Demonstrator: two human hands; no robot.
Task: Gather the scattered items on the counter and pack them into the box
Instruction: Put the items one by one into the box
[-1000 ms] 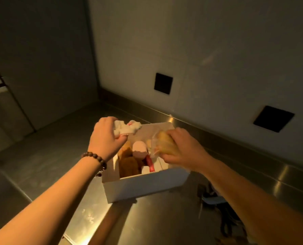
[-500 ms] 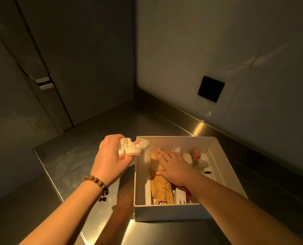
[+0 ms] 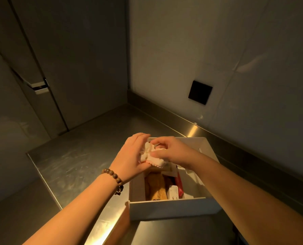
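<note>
A white cardboard box (image 3: 171,208) stands open on the steel counter (image 3: 73,161). Inside lie a yellow-brown fabric item (image 3: 156,189), a red packet (image 3: 179,185) and a small white item (image 3: 173,192). Over the box's far left corner both hands hold a crumpled white cloth with pink trim (image 3: 151,156). My left hand (image 3: 133,156), with a bead bracelet on the wrist, grips it from the left. My right hand (image 3: 171,152) pinches it from the right with thumb and fingers. Part of the cloth is hidden between the hands.
The counter ends at an edge on the left (image 3: 41,174) and meets a steel upstand and wall behind. A dark square wall plate (image 3: 200,92) sits on the right wall. A cabinet door with a metal handle (image 3: 39,86) stands at the back left.
My right hand has lifted out of the box, where it pressed on the yellow-brown item, and now pinches the white cloth held by my left hand. The cloth has moved over the box's corner.
</note>
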